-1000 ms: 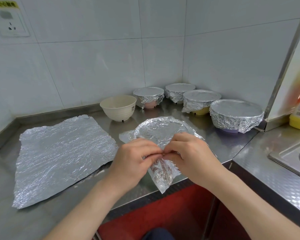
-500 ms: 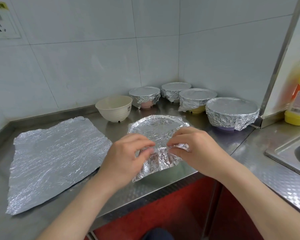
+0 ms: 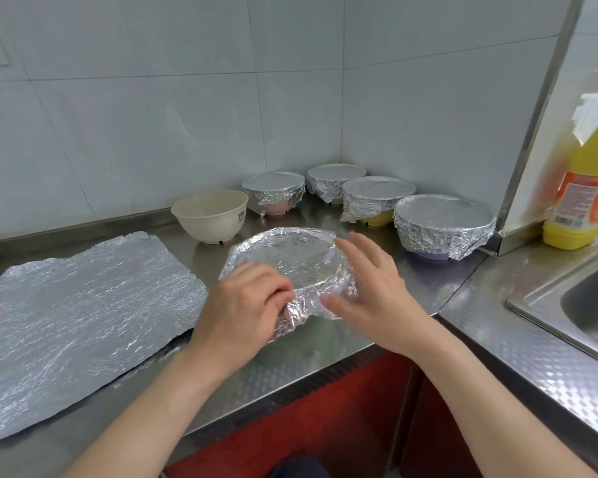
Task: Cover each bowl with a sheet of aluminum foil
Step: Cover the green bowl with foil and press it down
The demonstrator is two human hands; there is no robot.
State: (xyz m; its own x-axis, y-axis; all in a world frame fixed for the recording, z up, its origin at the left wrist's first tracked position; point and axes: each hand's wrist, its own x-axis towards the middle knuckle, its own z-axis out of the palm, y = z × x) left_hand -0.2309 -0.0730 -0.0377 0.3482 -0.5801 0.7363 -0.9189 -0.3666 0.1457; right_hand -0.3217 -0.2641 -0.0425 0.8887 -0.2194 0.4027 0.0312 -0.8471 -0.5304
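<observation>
- Spare foil sheet (image 3: 83,315): lies flat on the steel counter (image 3: 325,353), left of the front bowl (image 3: 290,260). It is probably kept smooth and within reach for the one bowl not yet covered.
- Cream bowl (image 3: 210,213): upright and uncovered, behind and left of the front bowl, apart from it. It seems to be next in line.
- Left hand (image 3: 242,305): at the front bowl's near-left side, fingers curled tight on the foil cover (image 3: 301,307), bunching its loose skirt against the wall so the sheet grips the rim.
- Front bowl: near the counter's front edge, between the hands. Foil is drawn over its mouth and the near edge is crumpled down, so this wrap looks nearly done.
- Right hand (image 3: 370,291): at the front bowl's near-right side, fingers straight and spread wide. The thumb touches the crumpled foil; I cannot tell whether the other fingers touch.
- Four finished bowls: pink-based bowl (image 3: 273,193), rearmost bowl (image 3: 335,177), yellow-based bowl (image 3: 377,198) and purple-based bowl (image 3: 442,222), behind and right of the front bowl and out of the working space.
- Yellow bottle (image 3: 580,198): far right of the front bowl, past the metal divider.
</observation>
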